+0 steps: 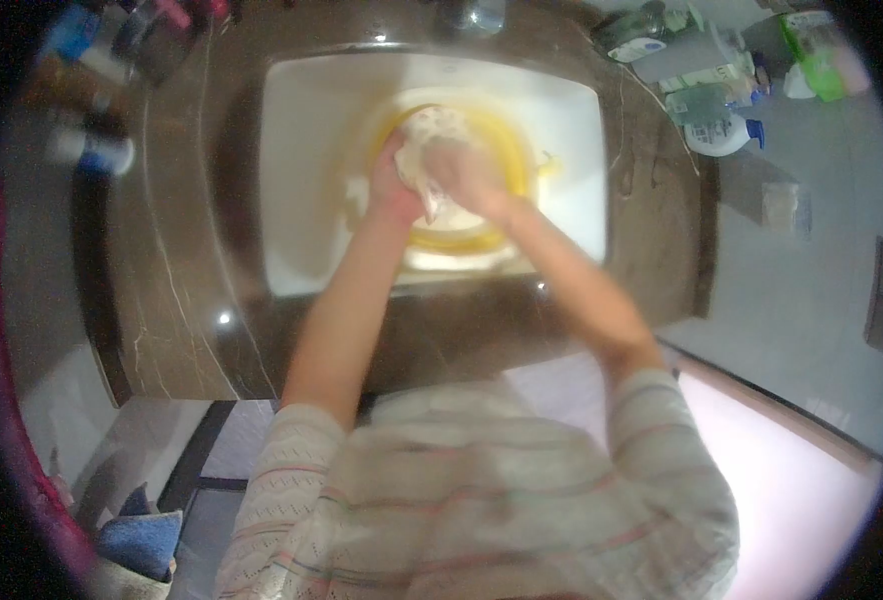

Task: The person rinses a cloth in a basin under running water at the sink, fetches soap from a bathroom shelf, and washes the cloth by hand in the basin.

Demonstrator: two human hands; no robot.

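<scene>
A yellow basin (423,241) sits in the white sink (306,235). Over it, my left hand (393,185) is closed on the left side of a whitish, cloth-like piece (418,165), and part of this piece hangs down beside the wrist. My right hand (469,180) lies against the same piece from the right. Motion smears its fingers, so their grip does not show. Pale water or suds seem to fill the basin, though blur hides the detail.
Brown marble counter (186,240) surrounds the sink. Several bottles stand at the back right, among them a white pump bottle (718,135). A white container (104,151) and other blurred items are at the left. Blue denim-like cloth (141,540) is at lower left.
</scene>
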